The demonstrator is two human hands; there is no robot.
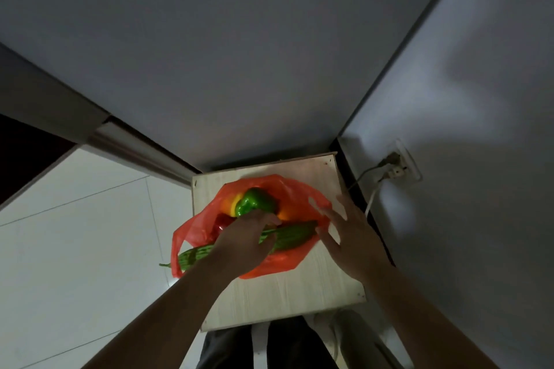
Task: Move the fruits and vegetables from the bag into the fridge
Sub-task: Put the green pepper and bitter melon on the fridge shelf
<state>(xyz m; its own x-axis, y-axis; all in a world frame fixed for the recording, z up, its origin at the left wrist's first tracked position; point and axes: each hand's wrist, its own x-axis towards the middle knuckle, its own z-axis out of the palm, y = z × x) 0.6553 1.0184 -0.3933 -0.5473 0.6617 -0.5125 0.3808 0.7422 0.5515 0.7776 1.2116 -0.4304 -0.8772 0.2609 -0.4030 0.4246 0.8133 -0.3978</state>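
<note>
An orange-red plastic bag (269, 263) lies open on a small light wooden table (299, 293). In it I see a green bell pepper (254, 202), a yellow pepper (232, 204), an orange fruit (284, 214) and something red (223, 220). A long green ridged gourd (290, 237) lies across the bag, its stem end sticking out past the table's left edge. My left hand (242, 241) reaches into the bag and curls over the middle of the gourd. My right hand (344, 234) hovers with spread fingers at the bag's right rim, by the gourd's end.
A grey fridge front (239, 54) rises behind the table. A grey wall on the right carries a socket (398, 165) with a plugged cable hanging down. White floor tiles (75, 234) lie to the left. My legs and a shoe show below the table.
</note>
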